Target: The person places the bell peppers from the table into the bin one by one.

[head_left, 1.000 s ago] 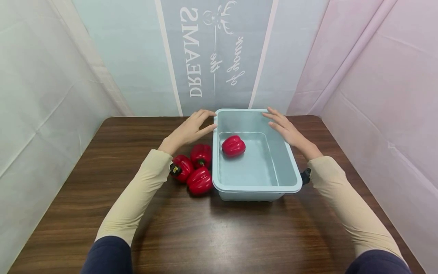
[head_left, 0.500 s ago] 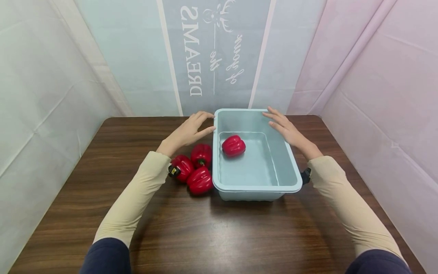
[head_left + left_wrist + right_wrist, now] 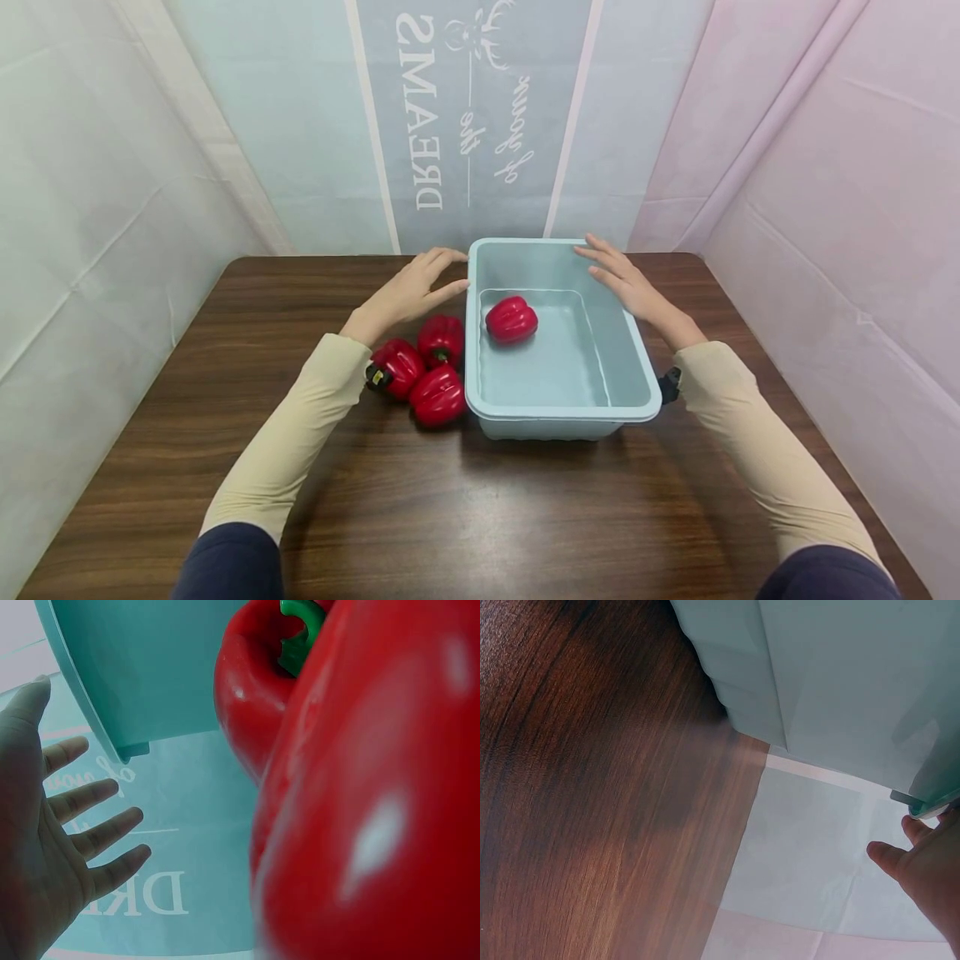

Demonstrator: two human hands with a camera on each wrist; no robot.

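A light blue plastic bin (image 3: 562,412) stands on the table with one red bell pepper (image 3: 512,320) inside. My left hand (image 3: 411,287) is by the bin's left rim, fingers spread and holding nothing; the left wrist view shows the fingers (image 3: 94,799) apart from the bin wall (image 3: 150,675). Under that wrist lie three more red bell peppers, one at the back (image 3: 441,338), one at the front (image 3: 438,397) and one to the left (image 3: 401,367). My right hand (image 3: 626,283) rests at the right rim, its fingers extended over the edge.
Dark wood table (image 3: 480,517) runs beneath everything. Pale cloth hangs along the back (image 3: 300,125), with printed lettering, and along both sides. A small black device (image 3: 378,375) sits at the left wrist, another (image 3: 670,385) at the right.
My left hand has drifted slightly left and toward me, drawing its fingertips off the bin's left rim. The right hand, bin and peppers stay where they were.
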